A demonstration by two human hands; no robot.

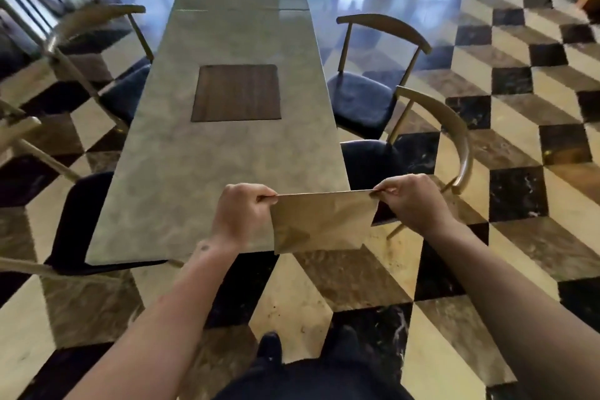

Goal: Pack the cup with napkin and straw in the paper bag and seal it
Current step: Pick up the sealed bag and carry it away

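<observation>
The paper bag (323,221) is held flat in the air at the near end of the desk (220,146), its top edge level and stretched between both hands. The left hand (242,216) pinches the bag's upper corner at 9 o'clock, thumb and fingers curled on the paper. The right hand (410,200) pinches the opposite upper corner at 3 o'clock in the same manner. The bag hangs below this edge, partly over the desk's near right corner and partly over the checkered floor (519,140); it appears flattened, though the motion blur leaves it unclear whether the mouth is open.

A dark wooden square inset (236,92) sits in the desk surface at 12 o'clock from the bag, well apart from it. Chairs with dark seats stand along both long sides of the desk: one chair (367,94) at 1 o'clock, another chair (81,221) at 9 o'clock. The person's dark shoes (269,346) stand on the floor at 6 o'clock.
</observation>
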